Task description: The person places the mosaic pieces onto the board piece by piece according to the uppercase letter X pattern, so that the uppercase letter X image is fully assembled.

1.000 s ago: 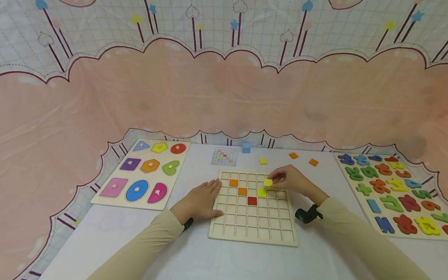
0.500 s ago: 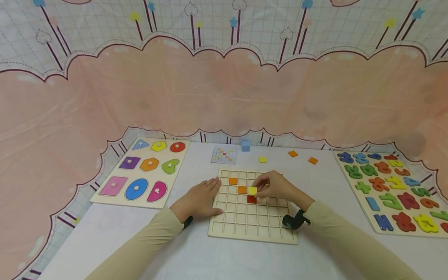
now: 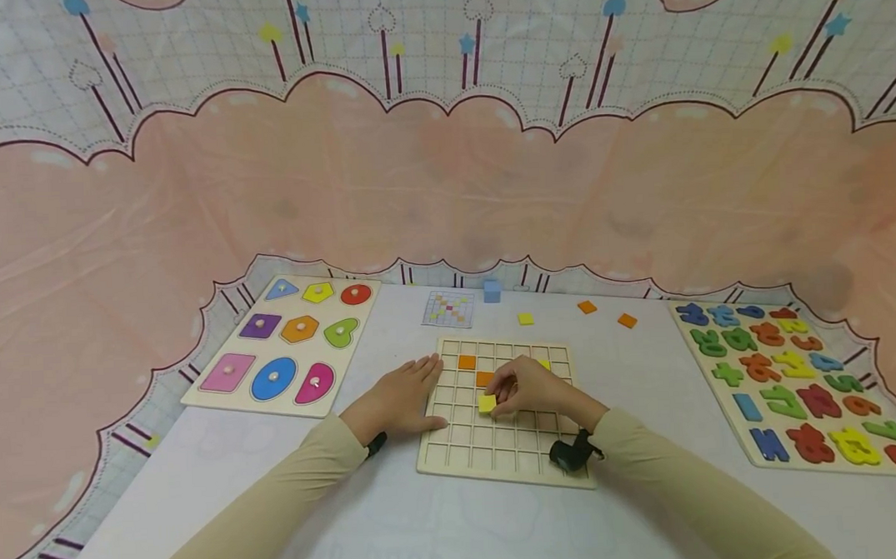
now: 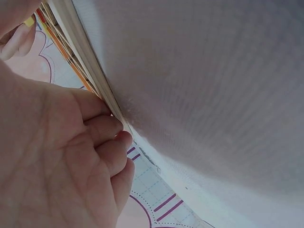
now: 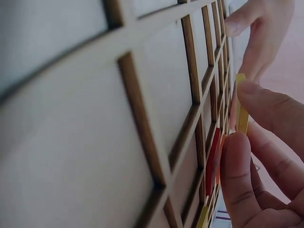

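Note:
My right hand (image 3: 531,386) pinches a square yellow tile (image 3: 487,404) by its edge, low over the wooden grid board (image 3: 501,465). In the right wrist view, thumb and fingertips hold that tile (image 5: 242,107) on edge, clear of the slots. The left hand (image 3: 399,401) rests on the board's left edge, fingers extended at the rim and thumb across its surface. Two orange tiles (image 3: 467,362) sit diagonally in the grid, and one yellow tile (image 3: 544,364) shows behind the right hand. A red tile (image 5: 212,161) in the grid appears in the right wrist view; from the head it is hidden.
Behind the board lie a pattern card (image 3: 448,309), a blue cube (image 3: 491,292), a loose yellow tile (image 3: 525,319) and two loose orange tiles (image 3: 587,307). A knobbed shape puzzle (image 3: 318,389) flanks it at left, a number puzzle (image 3: 732,417) at right.
Holding the yellow tile, the right hand has moved left and nearer across the grid, from the upper right to left of the red tile. The left hand has stayed in place.

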`<state>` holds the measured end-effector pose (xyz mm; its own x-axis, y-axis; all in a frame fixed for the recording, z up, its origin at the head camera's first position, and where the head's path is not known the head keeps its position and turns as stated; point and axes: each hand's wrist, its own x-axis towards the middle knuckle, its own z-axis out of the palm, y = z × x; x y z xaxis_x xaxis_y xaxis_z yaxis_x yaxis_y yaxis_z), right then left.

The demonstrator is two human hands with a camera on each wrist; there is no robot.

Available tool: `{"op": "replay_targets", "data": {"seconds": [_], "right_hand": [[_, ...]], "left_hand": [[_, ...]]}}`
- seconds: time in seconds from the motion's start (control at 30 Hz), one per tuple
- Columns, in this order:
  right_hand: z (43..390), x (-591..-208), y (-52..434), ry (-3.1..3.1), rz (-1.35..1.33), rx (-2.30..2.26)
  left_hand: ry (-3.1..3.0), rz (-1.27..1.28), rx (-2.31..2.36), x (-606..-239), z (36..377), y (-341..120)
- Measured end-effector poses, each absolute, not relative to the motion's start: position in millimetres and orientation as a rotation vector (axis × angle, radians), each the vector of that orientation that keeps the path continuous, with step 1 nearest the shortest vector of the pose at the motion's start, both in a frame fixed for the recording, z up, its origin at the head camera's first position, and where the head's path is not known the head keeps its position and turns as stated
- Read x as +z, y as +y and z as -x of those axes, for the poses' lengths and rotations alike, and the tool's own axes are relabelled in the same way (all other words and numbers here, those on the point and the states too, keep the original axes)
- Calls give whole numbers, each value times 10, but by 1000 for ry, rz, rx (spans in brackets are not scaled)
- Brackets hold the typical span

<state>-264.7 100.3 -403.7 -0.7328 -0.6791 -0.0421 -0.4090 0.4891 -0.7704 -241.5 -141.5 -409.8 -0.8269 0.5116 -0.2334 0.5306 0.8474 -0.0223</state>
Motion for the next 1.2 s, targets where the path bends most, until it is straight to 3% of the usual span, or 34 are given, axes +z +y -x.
{"op": "replay_targets", "data": {"seconds": [1.2], "right_hand": [[2683,-4022,1002,2360,959,-975]], "left_hand": [[2814,-828,-113,-4126,2410,-1418]]}}
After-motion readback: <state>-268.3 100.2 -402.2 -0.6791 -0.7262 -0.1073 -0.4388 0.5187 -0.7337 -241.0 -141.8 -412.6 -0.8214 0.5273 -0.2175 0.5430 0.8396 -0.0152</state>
